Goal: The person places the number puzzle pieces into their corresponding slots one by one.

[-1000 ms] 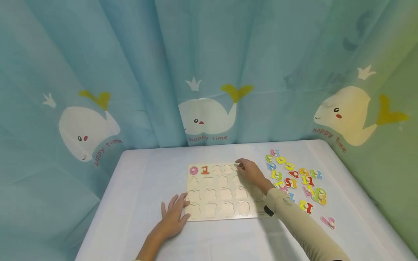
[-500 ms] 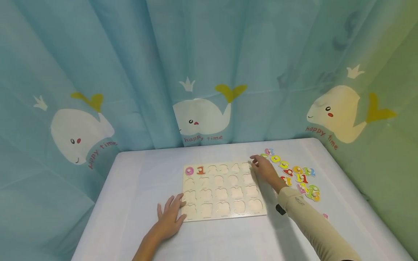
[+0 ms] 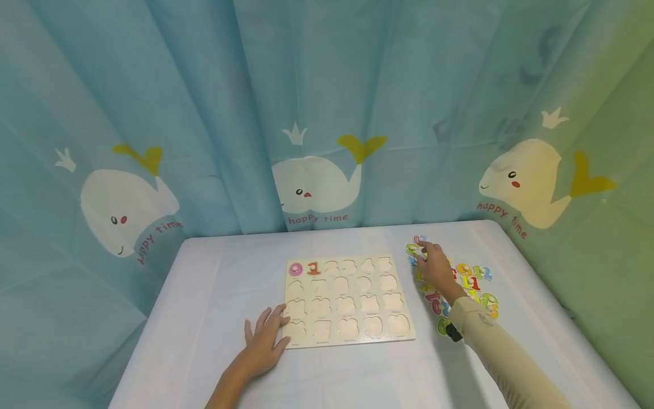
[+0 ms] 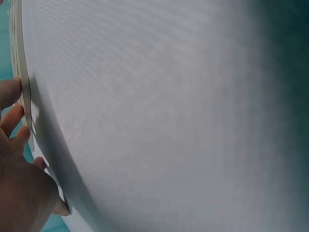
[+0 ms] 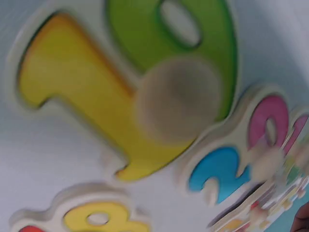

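Observation:
A wooden number puzzle board [image 3: 352, 343] lies on the table with a pink 0 [image 3: 296, 269] and an orange-red 1 [image 3: 314, 268] set in its top-left recesses. My left hand [image 3: 263, 343] rests at the board's left edge, fingers spread; the left wrist view shows fingers [image 4: 14, 116] against that edge. My right hand [image 3: 436, 268] reaches over loose number pieces, thumb and forefinger apart beside a green piece [image 3: 411, 249]. It hides several pieces. Close up in the right wrist view are a knobbed piece with a yellow 1 and green round digit [image 5: 72, 72] and a blue-and-pink 20 [image 5: 219, 169].
More loose pieces, such as a blue-and-green 12 [image 3: 482, 272] and a red-and-yellow 11 [image 3: 470, 283], lie right of the board on the white-covered table [image 3: 225, 272]. A pale blue curtain [image 3: 214, 113] with whale prints hangs behind the table.
My right hand has moved right, from above the board's top edge to over the loose pieces. The left hand has stayed at the board's edge. The head view has shifted slightly.

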A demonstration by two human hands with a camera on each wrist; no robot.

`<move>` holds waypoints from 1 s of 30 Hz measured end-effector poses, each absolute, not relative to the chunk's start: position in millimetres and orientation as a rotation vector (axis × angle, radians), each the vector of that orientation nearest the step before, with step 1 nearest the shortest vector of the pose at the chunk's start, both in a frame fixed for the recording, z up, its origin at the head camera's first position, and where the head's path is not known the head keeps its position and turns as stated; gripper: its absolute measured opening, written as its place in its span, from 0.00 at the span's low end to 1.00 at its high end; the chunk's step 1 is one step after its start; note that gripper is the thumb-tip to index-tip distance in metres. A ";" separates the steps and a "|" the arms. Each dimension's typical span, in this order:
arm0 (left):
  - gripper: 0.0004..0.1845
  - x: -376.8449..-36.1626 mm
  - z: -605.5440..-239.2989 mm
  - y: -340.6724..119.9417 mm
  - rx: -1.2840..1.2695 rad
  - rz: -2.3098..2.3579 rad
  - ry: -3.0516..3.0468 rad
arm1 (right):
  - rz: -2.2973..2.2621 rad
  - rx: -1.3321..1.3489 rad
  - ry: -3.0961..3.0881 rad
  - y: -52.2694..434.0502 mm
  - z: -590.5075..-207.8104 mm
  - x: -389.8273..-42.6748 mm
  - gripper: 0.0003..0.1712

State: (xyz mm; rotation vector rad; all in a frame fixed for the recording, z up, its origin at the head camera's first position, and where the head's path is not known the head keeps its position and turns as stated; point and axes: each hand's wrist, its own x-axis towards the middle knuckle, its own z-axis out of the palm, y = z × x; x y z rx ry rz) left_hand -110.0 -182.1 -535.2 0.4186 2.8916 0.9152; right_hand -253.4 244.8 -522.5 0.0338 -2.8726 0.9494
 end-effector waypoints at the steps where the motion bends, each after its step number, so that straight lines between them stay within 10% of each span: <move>1: 0.22 -109.9 -535.1 -183.2 0.416 0.914 2.894 | 0.963 0.020 -2.890 246.1 -522.0 -253.7 0.26; 30: 0.28 -109.1 -536.0 -181.6 0.407 0.909 2.889 | 0.860 -0.070 -2.930 236.3 -534.8 -261.4 0.18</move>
